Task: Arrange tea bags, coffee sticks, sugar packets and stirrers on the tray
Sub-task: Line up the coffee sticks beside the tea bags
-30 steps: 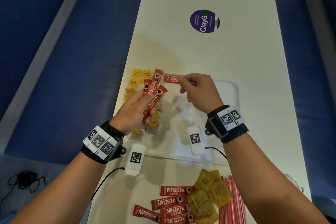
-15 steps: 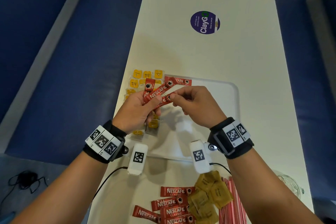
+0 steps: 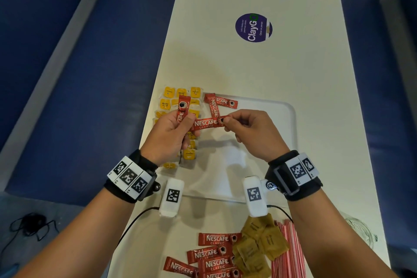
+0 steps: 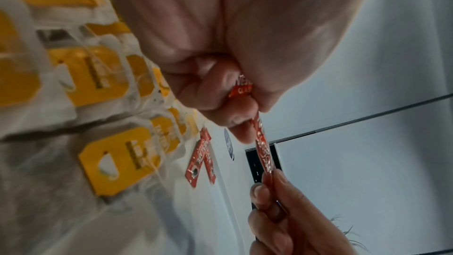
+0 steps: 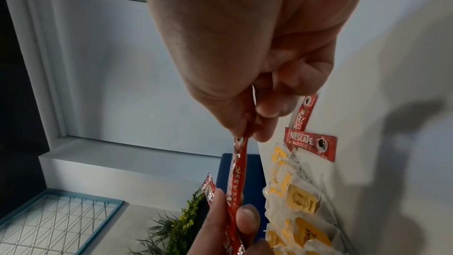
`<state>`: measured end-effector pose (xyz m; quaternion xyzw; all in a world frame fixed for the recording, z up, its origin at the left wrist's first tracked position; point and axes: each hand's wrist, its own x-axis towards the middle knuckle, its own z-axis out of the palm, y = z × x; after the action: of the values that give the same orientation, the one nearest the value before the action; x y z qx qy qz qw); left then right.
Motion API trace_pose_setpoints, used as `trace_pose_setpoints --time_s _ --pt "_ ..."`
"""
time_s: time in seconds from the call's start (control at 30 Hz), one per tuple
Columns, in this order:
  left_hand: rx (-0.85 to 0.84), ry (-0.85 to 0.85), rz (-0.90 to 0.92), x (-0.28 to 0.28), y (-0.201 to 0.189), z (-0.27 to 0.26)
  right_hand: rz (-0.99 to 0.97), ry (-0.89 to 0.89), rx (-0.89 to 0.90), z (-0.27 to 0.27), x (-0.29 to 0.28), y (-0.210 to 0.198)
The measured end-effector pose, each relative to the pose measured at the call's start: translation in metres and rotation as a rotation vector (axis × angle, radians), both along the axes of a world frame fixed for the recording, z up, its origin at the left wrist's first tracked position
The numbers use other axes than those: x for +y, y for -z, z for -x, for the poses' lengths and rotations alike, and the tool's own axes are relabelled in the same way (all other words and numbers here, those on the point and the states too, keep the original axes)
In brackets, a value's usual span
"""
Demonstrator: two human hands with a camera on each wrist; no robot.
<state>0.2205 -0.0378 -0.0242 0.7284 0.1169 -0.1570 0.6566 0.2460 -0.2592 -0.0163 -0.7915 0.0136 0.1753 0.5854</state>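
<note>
My left hand (image 3: 187, 119) grips two red coffee sticks above the white tray (image 3: 291, 119). One stick (image 3: 183, 108) stands upright in its fist. The other coffee stick (image 3: 205, 123) lies level, and my right hand (image 3: 228, 119) pinches its right end. The wrist views show that stick (image 4: 263, 150) (image 5: 235, 177) stretched between both hands. Two more coffee sticks (image 3: 222, 101) lie crossed at the tray's far left. Yellow-tagged tea bags (image 3: 180, 92) cover the tray's left side, partly hidden under my left hand.
On the near table lie several loose coffee sticks (image 3: 214, 257), brown sugar packets (image 3: 259, 248) and a bundle of red stirrers (image 3: 288, 255). A glass (image 3: 363, 232) stands at the right edge. A purple sticker (image 3: 253, 27) marks the far tabletop.
My right hand laid a stick at the tray's far left, came back to my left hand and took hold of another. Two sticks now lie there; my left hand holds one fewer.
</note>
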Motion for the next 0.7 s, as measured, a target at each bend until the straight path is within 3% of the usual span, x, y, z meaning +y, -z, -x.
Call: trace_pose_setpoints --time_s 0.27,0.43,0.7 --pt "-0.021 -0.013 -0.05 0.004 -0.004 -0.001 0.063 0.093 0.003 -0.009 -0.002 0.005" --pt "-0.062 -0.121 -0.069 0.009 -0.007 -0.002 0.408 0.071 -0.062 -0.022 0.008 0.028" --pt "-0.066 -0.187 -0.096 0.016 -0.012 -0.002 0.692 -0.066 -0.074 -0.029 0.034 0.04"
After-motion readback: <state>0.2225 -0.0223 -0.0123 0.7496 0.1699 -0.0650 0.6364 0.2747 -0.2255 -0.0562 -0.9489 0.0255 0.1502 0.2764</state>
